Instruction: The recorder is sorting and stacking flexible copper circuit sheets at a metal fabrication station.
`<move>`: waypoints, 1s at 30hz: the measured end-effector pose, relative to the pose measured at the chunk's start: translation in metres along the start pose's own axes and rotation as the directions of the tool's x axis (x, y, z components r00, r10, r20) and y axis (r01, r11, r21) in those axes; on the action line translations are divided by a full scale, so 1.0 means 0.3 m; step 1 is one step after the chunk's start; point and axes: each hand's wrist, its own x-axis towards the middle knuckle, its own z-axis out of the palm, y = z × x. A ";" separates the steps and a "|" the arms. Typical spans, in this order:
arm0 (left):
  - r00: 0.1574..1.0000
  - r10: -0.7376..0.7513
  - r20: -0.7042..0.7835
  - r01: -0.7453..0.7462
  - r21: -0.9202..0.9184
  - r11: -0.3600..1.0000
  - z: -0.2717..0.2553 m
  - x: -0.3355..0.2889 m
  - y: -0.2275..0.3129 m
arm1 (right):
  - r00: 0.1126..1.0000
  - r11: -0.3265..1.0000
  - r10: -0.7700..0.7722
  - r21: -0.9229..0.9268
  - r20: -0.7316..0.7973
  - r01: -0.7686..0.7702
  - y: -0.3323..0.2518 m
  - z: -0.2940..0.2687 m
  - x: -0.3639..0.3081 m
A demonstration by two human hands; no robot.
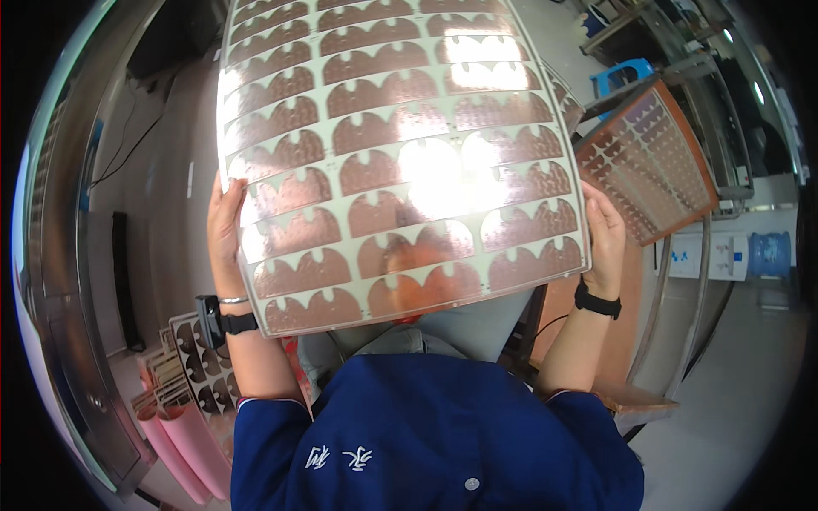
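Observation:
A large circuit board panel, pale with rows of shiny copper-coloured double-arched shapes, is held up in front of me. My left hand grips its left edge, thumb on the front face. At the right edge, near the lower corner, my right hand holds the same panel; most of its fingers show beside the edge. Bright light glares off the middle and upper right. The panel is slightly tilted, its near edge above my lap and its top running out of view.
Right of the panel leans another patterned board with a brown border. Beyond it are a blue plastic stool and a blue water bottle. At lower left stand a patterned panel and pink rolled sheets. A metal cabinet runs along the left.

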 end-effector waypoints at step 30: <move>0.972 0.124 0.198 0.022 -0.608 0.794 0.270 -0.097 0.170 | 0.997 0.752 -0.052 0.659 0.062 -0.001 0.066 0.011 0.114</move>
